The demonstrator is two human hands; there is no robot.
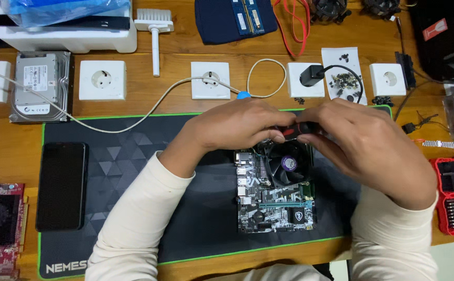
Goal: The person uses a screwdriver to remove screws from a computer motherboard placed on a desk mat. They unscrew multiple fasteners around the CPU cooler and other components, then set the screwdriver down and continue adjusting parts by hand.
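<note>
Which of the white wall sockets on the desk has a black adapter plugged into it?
The fourth socket from the left, just above the right hand; the other sockets carry no black plug.

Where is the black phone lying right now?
In the head view the black phone lies face up at the left end of the dark desk mat, left of the person's left sleeve and below the hard drive.

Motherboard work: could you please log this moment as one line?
both hands pinch small red-black part | above cooler fan | motherboard on mat
</note>
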